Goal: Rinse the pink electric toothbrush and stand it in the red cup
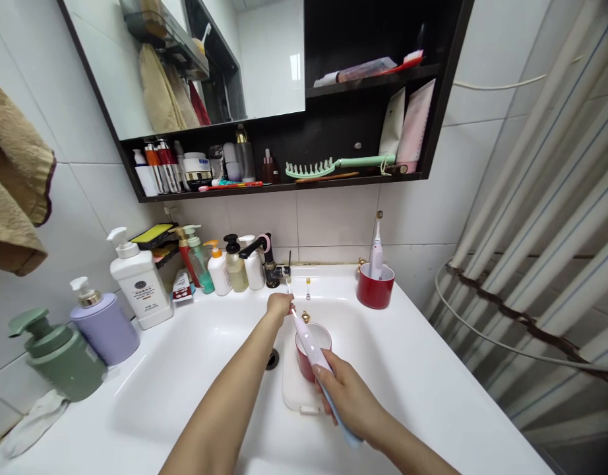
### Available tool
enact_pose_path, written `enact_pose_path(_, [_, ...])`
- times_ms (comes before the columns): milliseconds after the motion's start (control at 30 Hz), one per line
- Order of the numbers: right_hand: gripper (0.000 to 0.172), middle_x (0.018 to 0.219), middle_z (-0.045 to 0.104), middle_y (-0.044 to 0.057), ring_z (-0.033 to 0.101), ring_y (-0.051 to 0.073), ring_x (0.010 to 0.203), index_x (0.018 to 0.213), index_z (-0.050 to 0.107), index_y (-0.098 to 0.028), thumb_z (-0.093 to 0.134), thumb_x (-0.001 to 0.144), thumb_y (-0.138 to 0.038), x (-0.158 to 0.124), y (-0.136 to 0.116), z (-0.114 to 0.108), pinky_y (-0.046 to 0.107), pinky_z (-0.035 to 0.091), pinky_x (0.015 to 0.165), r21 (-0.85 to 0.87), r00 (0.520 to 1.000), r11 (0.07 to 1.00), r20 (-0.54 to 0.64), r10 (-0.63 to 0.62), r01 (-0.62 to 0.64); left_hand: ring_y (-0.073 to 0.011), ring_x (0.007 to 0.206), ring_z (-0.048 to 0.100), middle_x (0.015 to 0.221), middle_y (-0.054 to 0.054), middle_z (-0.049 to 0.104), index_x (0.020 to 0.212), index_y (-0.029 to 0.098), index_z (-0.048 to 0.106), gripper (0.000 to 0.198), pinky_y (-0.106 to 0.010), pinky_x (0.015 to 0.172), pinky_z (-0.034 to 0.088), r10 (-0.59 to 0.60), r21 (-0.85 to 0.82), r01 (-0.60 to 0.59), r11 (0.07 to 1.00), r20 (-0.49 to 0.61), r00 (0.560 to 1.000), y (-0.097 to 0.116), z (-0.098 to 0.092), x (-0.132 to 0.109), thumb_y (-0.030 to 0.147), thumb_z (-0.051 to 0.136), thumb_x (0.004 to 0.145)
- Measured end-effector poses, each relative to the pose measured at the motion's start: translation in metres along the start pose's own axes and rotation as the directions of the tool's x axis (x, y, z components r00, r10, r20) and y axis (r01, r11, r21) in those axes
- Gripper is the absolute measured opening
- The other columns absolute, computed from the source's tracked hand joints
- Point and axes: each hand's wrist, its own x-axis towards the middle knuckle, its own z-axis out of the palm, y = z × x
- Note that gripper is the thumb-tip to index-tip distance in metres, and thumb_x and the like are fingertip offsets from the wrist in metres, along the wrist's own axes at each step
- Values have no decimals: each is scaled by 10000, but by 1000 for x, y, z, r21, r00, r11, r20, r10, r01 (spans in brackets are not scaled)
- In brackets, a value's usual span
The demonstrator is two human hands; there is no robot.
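My right hand [348,396] is wrapped round the handle of a white and pink electric toothbrush [311,343], which points up and away over the white sink [195,369]. My left hand [279,305] is closed at the brush head end, just below the black tap [264,257]. A red cup [304,359] stands in the basin under the toothbrush, on a white block.
A second red cup [376,287] with another electric toothbrush stands at the back right of the counter. Pump bottles [136,280] line the left side and the back. A dark shelf [284,185] with toiletries and a green comb hangs above. A striped curtain [546,231] is on the right.
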Motion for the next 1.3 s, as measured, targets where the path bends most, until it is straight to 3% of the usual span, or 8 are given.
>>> enact_pose_path(167, [252,589,391,-35,376,39,370,912,378,-197,307,716,-340,2,6,-3,152,295,309,7,1000,1000,-16,24,-24,-141,527,533,445,-11,503,446,163,434,155,-242,516,403,80,271,-61,961,-58,995,1,26,35,156,546,552])
enact_pose_path(400, [266,606,384,-30,369,30,365,958,368,-194,298,727,-306,4,5,-7,143,287,302,43,999,999,-23,26,-25,-262,884,463,799,-128,559,530,143,474,136,-367,752,303,253,550,-171,818,-77,964,6,32,49,257,546,549])
enact_pose_path(600, [276,634,399,-21,381,32,376,981,358,-202,302,727,-295,2,2,-7,145,288,303,56,999,998,-24,25,-24,-261,916,441,867,-137,539,776,134,502,232,-385,790,262,390,675,-382,631,149,909,5,53,25,212,542,561])
enact_pose_path(800, [267,621,395,-27,381,31,371,948,382,-200,312,724,-327,2,0,-10,154,304,317,45,998,998,-51,-48,50,-256,925,444,770,-155,553,550,107,494,94,-354,779,294,280,563,-307,767,136,950,11,62,14,16,478,563])
enact_pose_path(1000, [270,606,396,-31,391,36,364,945,374,-191,318,714,-319,-1,3,-6,152,303,304,56,999,998,-37,-19,21,-138,639,554,575,-43,546,593,127,464,68,-231,573,419,137,300,-189,935,187,973,20,12,-23,161,467,651])
enact_pose_path(1067, [270,609,404,-30,393,36,358,938,371,-185,314,712,-323,-4,4,-1,151,299,296,73,1000,997,11,10,-11,-97,593,550,588,-24,541,622,130,455,85,-195,554,423,83,95,-105,990,216,973,18,-10,-41,189,442,681])
enact_pose_path(1200, [269,608,415,-32,392,36,354,934,367,-184,318,708,-321,-7,5,9,153,294,294,87,996,995,85,29,-37,-82,499,537,547,-5,524,620,127,450,84,-176,486,424,-74,-396,190,898,291,954,10,-37,-66,194,483,658])
enact_pose_path(1300, [276,595,412,-38,386,35,351,936,364,-185,325,706,-332,-8,4,13,158,294,301,95,994,994,99,43,-52,-90,479,535,511,-3,516,617,120,457,74,-172,460,422,-94,-499,228,836,278,956,4,-43,-72,164,515,632])
